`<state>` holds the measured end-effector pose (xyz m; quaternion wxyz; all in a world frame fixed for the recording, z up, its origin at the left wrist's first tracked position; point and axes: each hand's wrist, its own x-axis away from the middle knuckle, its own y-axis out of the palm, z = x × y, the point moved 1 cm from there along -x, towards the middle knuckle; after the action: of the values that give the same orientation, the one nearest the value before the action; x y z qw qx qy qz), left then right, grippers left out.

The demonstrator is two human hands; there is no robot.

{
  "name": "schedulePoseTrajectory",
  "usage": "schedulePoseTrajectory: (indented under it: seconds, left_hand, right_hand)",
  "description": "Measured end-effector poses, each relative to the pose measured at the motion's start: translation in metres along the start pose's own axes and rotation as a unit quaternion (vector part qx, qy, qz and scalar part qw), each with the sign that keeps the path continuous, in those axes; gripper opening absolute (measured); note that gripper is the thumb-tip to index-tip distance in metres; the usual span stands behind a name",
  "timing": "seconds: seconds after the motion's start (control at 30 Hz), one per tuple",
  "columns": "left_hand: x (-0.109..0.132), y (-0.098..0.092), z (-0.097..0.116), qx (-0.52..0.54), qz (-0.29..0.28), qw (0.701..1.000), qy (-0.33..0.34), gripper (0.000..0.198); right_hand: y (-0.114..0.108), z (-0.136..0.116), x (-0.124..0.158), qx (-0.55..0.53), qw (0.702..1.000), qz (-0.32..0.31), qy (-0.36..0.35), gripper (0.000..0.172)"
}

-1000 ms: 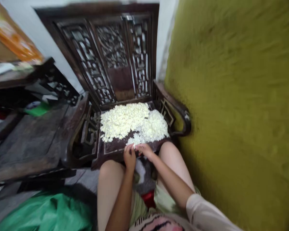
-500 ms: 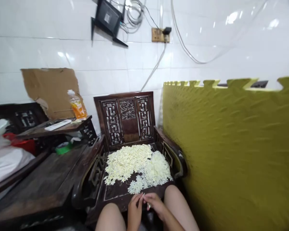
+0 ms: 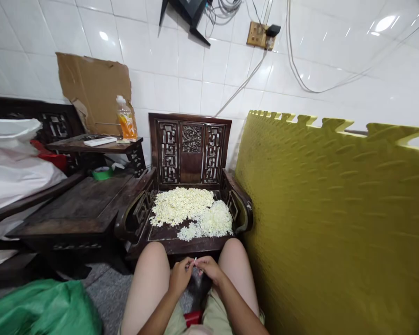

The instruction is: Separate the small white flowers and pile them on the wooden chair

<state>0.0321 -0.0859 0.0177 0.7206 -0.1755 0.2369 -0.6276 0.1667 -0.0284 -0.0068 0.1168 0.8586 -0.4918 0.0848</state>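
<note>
My left hand (image 3: 180,275) and my right hand (image 3: 208,267) meet between my knees, fingertips pinched together. A tiny white piece (image 3: 195,260) shows at the fingertips; which hand grips it is too small to tell. Something small and pale also shows under the right fingers. Beyond my hands, on the dark carved wooden chair (image 3: 190,173), lie a wide spread of cream flowers (image 3: 179,204) and, to its right, a whiter heap of flowers (image 3: 216,218). A small cluster of white flowers (image 3: 188,231) lies near the seat's front edge.
At the left stand a dark side table (image 3: 77,204), green tape (image 3: 102,173), an orange bottle (image 3: 126,121) and white sacks (image 3: 21,163). A green bag (image 3: 45,309) lies lower left. A tall yellow-green mat (image 3: 328,223) borders the right side.
The view has tilted down and shifted left, so more of my legs, the floor and the green bag show. My hands stay close together, now between my knees rather than near the seat's front edge.
</note>
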Motion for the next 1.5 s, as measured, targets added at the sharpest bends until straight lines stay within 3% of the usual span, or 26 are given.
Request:
schedulePoseTrajectory:
  seconds: [0.13, 0.33, 0.53, 0.7, 0.93, 1.1, 1.5]
  left_hand:
    - [0.007, -0.008, -0.003, -0.001, -0.01, 1.0, 0.002, 0.026]
    - [0.007, -0.003, -0.017, 0.065, 0.011, 0.996, -0.06, 0.024]
    - [0.002, 0.012, -0.021, 0.128, 0.01, 0.989, -0.073, 0.023]
    - [-0.009, 0.015, -0.022, 0.172, 0.014, 0.982, -0.08, 0.025]
    - [-0.025, 0.012, -0.025, 0.227, 0.006, 0.969, -0.095, 0.024]
    - [-0.02, 0.02, -0.025, 0.234, 0.003, 0.967, -0.1, 0.023]
    - [-0.02, 0.029, -0.034, 0.26, -0.005, 0.958, -0.122, 0.039]
  right_hand:
    - [0.003, 0.0, 0.001, 0.029, 0.999, -0.028, 0.002, 0.049]
    - [0.001, 0.004, -0.004, 0.031, 0.998, -0.057, 0.003, 0.046]
    - [-0.008, 0.008, -0.004, 0.03, 0.999, -0.02, 0.029, 0.041]
    - [-0.008, 0.004, -0.006, 0.034, 0.999, 0.032, 0.006, 0.04]
    - [-0.002, 0.004, -0.008, 0.036, 0.998, 0.043, -0.02, 0.042]
    - [-0.006, 0.01, -0.008, 0.028, 0.997, 0.075, 0.0, 0.04]
    - [-0.002, -0.001, -0.003, -0.004, 0.997, 0.072, 0.025, 0.036]
